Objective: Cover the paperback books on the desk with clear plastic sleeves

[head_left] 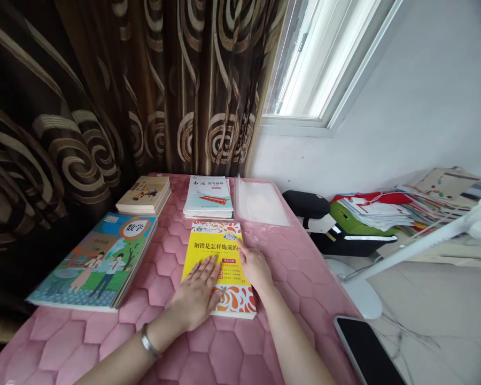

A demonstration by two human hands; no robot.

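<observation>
A yellow book (216,251) with an orange patterned lower cover lies flat on the pink quilted table (232,353). My left hand (198,293) rests palm down on its lower left part, fingers stretched out. My right hand (254,266) lies on the book's right edge, fingers extended and flat. Neither hand grips anything. A bracelet sits on my left wrist.
A stack of large illustrated textbooks (98,262) lies at the left, a beige book stack (145,195) and a white booklet stack (208,197) behind, with a clear plastic folder (260,202) beside them. A phone (366,350) lies at the right edge. Curtain behind; cluttered papers (385,211) at right.
</observation>
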